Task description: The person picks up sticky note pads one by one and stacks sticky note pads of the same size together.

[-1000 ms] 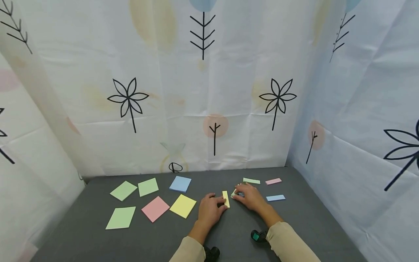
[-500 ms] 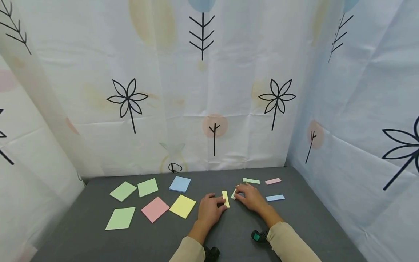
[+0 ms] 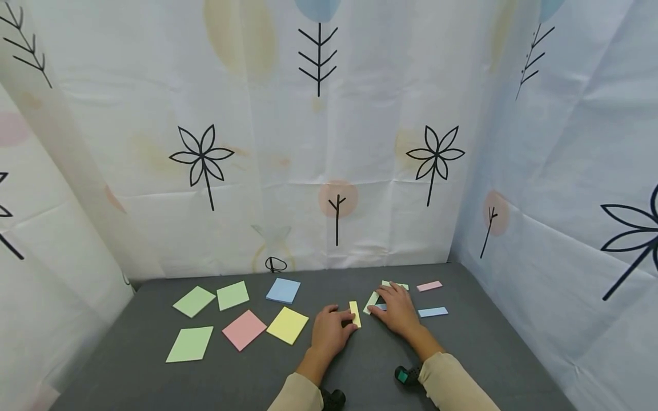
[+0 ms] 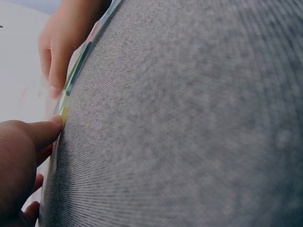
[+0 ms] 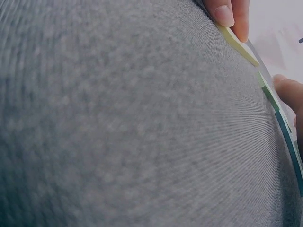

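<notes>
My left hand (image 3: 329,331) pinches a narrow yellow sticky-note strip (image 3: 355,314) between thumb and index finger, and the strip lies flat on the table. To its right a slanted light green strip (image 3: 370,303) lies beside the right thumb. My right hand (image 3: 400,309) hovers low over a blue strip (image 3: 381,307), partly covering it, with its fingertips at a second green strip (image 3: 402,286) farther back. In the right wrist view the right thumb (image 5: 288,90) is close to the green strip (image 5: 269,92); contact is hard to judge.
At right lie a pink strip (image 3: 429,286) and another blue strip (image 3: 433,312). Square sticky notes spread over the left: several green ones (image 3: 189,345), a pink one (image 3: 244,330), a yellow one (image 3: 287,325) and a blue one (image 3: 283,290). Printed white curtains (image 3: 380,228) enclose the grey table (image 3: 231,382).
The right hand has let go of the slanted green strip, and its fingers have straightened and moved back toward the far green strip. The left hand stays on the yellow strip.
</notes>
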A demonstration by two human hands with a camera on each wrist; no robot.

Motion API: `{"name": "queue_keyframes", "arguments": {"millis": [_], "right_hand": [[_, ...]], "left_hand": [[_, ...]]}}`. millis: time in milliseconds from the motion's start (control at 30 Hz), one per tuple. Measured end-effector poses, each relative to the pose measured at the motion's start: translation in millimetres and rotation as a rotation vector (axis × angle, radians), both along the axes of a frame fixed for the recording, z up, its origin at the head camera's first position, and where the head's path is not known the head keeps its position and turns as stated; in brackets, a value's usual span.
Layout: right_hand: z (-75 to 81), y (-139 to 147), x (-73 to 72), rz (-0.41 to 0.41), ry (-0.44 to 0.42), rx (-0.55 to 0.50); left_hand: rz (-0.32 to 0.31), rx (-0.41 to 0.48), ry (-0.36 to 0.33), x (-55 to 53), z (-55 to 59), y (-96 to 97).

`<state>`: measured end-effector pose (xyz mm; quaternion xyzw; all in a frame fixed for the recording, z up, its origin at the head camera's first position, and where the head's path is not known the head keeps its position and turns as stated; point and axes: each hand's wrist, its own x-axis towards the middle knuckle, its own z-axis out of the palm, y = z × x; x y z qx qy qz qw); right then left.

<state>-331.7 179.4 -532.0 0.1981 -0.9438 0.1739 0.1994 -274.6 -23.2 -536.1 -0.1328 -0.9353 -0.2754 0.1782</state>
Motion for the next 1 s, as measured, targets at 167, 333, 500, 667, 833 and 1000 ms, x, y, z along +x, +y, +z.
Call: {"name": "queue_keyframes", "arguments": {"millis": [167, 333, 500, 667, 833, 1000], "right_hand": [[0.7, -2.2, 1.0, -0.047, -0.042, 0.018], [1.0, -6.9, 1.9, -0.092, -0.082, 0.022], [1.3, -10.0, 2.6, -0.13, -0.105, 0.028], [1.7, -10.6, 1.5, -0.14, -0.109, -0.011], [1.7, -10.6, 0.3, -0.135, -0.102, -0.111], [3.6, -12.3, 1.1, -0.117, -0.086, -0.234]], "left_hand": [[0.008, 0.006, 0.003, -0.3, -0.3, 0.3], [0.01, 0.029, 0.004, -0.3, -0.6, 0.6], [0.003, 0.05, 0.01, -0.4, -1.5, 1.6], [0.022, 0.052, -0.001, -1.5, -3.8, 3.7], [0.038, 0.037, -0.016, -1.8, -3.3, 6.1], [0.039, 0.008, -0.028, -2.2, -0.2, 8.0]]}}
